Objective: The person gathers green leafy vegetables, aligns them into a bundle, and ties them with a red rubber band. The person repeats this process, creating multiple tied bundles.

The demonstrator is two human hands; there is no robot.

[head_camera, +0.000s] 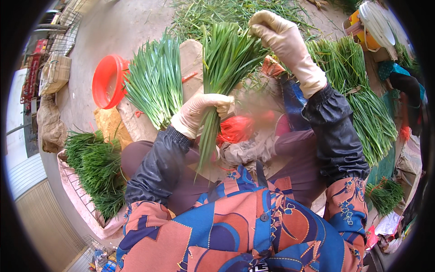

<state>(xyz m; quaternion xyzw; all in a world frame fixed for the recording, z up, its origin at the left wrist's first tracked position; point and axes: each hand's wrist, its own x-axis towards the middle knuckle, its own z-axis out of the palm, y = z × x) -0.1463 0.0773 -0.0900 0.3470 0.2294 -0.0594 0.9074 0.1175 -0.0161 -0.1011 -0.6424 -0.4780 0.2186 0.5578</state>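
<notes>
My left hand, in a pale rubber glove, is closed around a bunch of long flat green leaves, probably garlic chives. The bunch fans out beyond the fist, and its other end hangs over my lap. At the bunch's upper right edge is my right hand, gloved too, with thumb and fingers pinched together near the leaf tips; whether a leaf is between them I cannot tell. A sorted pile of chives with pale stems lies to the left on brown cardboard. More chives are heaped at the right.
An orange-red plastic bucket lies tipped at the left. Tied green bundles fill a pink-lined wire basket. Red plastic strands lie before my lap. Loose leaf scraps cover the floor ahead. A white-lidded bucket is at upper right.
</notes>
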